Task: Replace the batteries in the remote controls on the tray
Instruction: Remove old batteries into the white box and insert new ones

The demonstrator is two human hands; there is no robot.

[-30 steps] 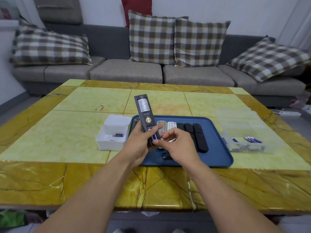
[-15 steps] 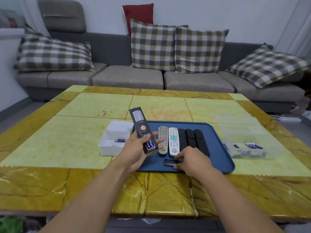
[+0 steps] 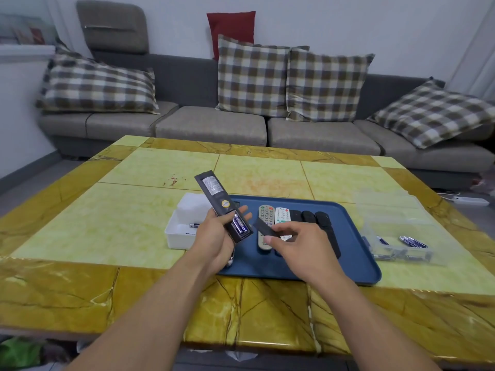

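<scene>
A white box (image 3: pixel 179 236) sits left of the tray (image 3: pixel 356 253). My left hand (image 3: pixel 214 239) still clasps the black remote (image 3: pixel 222 207) over the tray's left edge, back up, batteries (image 3: pixel 239 224) showing in the open bay. My right hand (image 3: pixel 297 245), down on the tray a moment ago, has lifted and now pinches the cover (image 3: pixel 263 228) beside the remote.

A grey sofa (image 3: pixel 214 127) with 4 checked cushions (image 3: pixel 251 76) behind the table (image 3: pixel 67 223).
</scene>
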